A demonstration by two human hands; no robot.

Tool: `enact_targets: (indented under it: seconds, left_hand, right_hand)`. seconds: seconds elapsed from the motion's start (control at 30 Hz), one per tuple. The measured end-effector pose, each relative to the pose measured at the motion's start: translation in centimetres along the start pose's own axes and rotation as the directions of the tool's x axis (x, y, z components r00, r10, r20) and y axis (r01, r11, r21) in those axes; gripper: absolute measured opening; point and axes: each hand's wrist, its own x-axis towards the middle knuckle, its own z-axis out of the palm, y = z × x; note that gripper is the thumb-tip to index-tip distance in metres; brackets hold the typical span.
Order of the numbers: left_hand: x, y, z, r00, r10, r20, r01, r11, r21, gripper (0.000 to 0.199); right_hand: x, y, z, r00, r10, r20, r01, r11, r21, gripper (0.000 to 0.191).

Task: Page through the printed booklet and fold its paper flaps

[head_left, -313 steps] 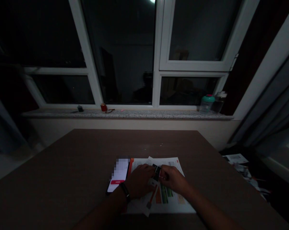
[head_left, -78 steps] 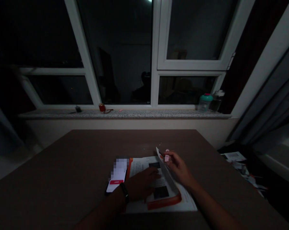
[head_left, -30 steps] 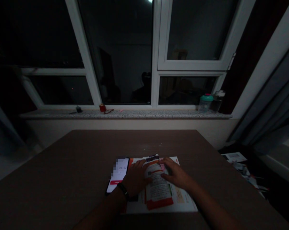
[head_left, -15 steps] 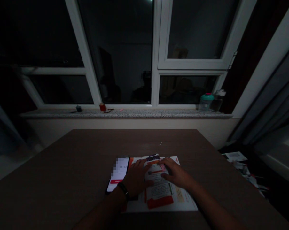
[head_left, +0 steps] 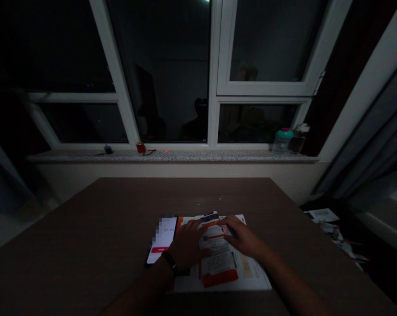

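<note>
A folded printed paper [head_left: 218, 262] with an orange-red band along its near edge lies on a larger printed sheet [head_left: 258, 278]. My left hand [head_left: 187, 245] rests over the left side of the folded paper, fingers stretched out and palm down; a dark band circles the wrist. My right hand [head_left: 243, 237] touches the paper's upper right part, its thumb and fingers apart. Just left of my left hand lies a phone [head_left: 162, 243], its lit screen showing a timer and a red button. The dim light blurs the print.
The brown table [head_left: 102, 228] stretches around the papers. Beyond it, a granite sill [head_left: 192, 155] carries a teal-lidded shaker bottle [head_left: 283, 140], a clear bottle [head_left: 299, 138], a small red jar [head_left: 141, 147] and a dark small bottle [head_left: 108, 149]. Papers [head_left: 337, 235] lie beyond the right edge.
My right hand has shifted very slightly, its fingers a little more bent over the paper's right edge. My left hand, the papers and the phone stay in place.
</note>
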Motion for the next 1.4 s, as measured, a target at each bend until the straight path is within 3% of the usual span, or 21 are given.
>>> enact_targets:
  seconds: [0.4, 0.6, 0.83, 1.0, 1.23, 1.4]
  left_hand:
    - [0.0, 0.0, 0.0, 1.0, 0.007, 0.012, -0.007, 1.0, -0.011, 0.07]
    - [0.0, 0.2, -0.3, 1.0, 0.003, 0.008, -0.003, 0.999, -0.042, 0.074]
    - [0.2, -0.6, 0.6, 0.999, 0.05, 0.011, -0.05, 0.998, -0.033, 0.066]
    - [0.1, -0.3, 0.5, 0.995, 0.102, -0.02, -0.103, 0.993, -0.049, 0.07]
    - [0.3, 0.5, -0.4, 0.996, -0.055, -0.064, 0.055, 0.998, -0.009, 0.027]
    - [0.4, 0.6, -0.6, 0.994, -0.087, -0.066, 0.088, 0.996, 0.018, 0.016]
  right_hand:
    - [-0.5, -0.3, -1.6, 0.985, -0.001, 0.17, -0.009, 0.998, 0.058, 0.074]
    - [-0.4, -0.2, -1.3, 0.992, 0.009, 0.129, -0.012, 1.0, 0.028, 0.067]
    - [-0.2, -0.6, -0.8, 0.997, -0.048, 0.063, 0.047, 0.999, 0.019, 0.056]
    - [-0.2, -0.7, -0.3, 0.993, -0.06, 0.103, 0.056, 0.997, 0.046, 0.06]
    - [-0.4, 0.0, 0.1, 0.995, 0.001, 0.104, -0.006, 0.999, 0.052, 0.059]
    - [-0.3, 0.7, 0.6, 1.0, 0.023, 0.016, -0.024, 0.999, 0.04, 0.06]
